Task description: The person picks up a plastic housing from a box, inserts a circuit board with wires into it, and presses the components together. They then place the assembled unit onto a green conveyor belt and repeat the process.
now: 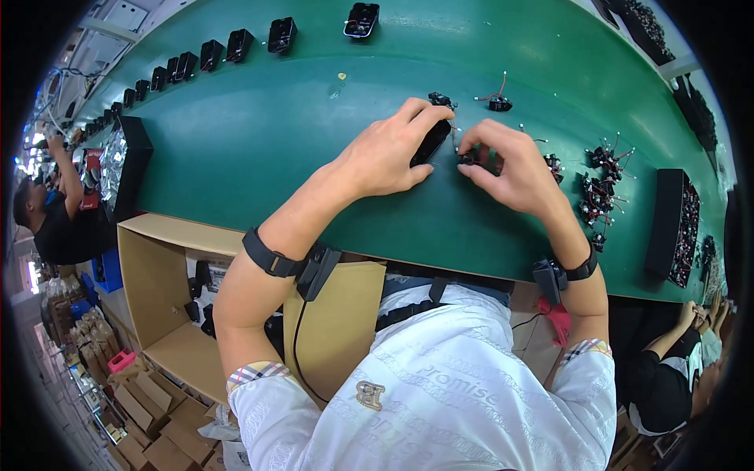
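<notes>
My left hand (pixel 393 151) is closed round a dark, box-like housing (pixel 431 144), held tilted on the green table. Just right of it, my right hand (pixel 510 163) pinches a small black part (pixel 468 158) between thumb and fingers; the fingers partly hide it. Thin wire shows between the housing and that part. Beyond my left fingertips is another small black part (pixel 442 100). A wired black component (pixel 499 103) with a red lead lies farther off to the right. Several similar wired components (pixel 597 196) are heaped right of my right hand.
Black housings (pixel 281 36) form a curved row along the table's far left. A black bin (pixel 666 228) of small parts stands at the right, a foil-lined box (pixel 135 161) at the left. An open cardboard box (pixel 153 290) sits below the near edge. Other people work at both sides.
</notes>
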`<state>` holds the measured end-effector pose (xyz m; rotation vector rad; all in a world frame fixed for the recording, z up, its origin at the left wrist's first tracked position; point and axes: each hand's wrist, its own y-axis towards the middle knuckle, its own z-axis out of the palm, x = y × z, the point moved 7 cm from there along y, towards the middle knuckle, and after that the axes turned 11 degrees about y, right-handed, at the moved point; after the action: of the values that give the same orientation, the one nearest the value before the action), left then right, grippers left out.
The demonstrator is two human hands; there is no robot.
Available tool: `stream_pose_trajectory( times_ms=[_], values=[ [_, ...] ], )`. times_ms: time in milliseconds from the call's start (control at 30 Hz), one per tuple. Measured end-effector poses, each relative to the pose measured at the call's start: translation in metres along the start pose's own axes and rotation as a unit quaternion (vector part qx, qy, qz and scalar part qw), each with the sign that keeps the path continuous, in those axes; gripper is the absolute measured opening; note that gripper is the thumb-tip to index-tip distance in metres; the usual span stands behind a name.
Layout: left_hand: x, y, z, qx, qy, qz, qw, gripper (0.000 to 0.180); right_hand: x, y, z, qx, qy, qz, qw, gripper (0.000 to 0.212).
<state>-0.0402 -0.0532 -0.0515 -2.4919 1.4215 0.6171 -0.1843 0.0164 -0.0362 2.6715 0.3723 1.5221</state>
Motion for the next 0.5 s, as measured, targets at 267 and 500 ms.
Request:
stream_pose_trajectory(
  times_ms=[267,500],
  values=[
    [-0.008,0.001,-0.004,-0.061,-0.038,0.058,0.996,0.074,-0.022,-0.009,-0.007,-0.044,0.126,0.076,0.988,0.018],
    [-0.017,0.002,-0.01,-0.077,-0.038,0.067,0.994,0.043,-0.036,-0.016,-0.006,-0.077,0.369,0.191,0.906,0.039]
  ],
)
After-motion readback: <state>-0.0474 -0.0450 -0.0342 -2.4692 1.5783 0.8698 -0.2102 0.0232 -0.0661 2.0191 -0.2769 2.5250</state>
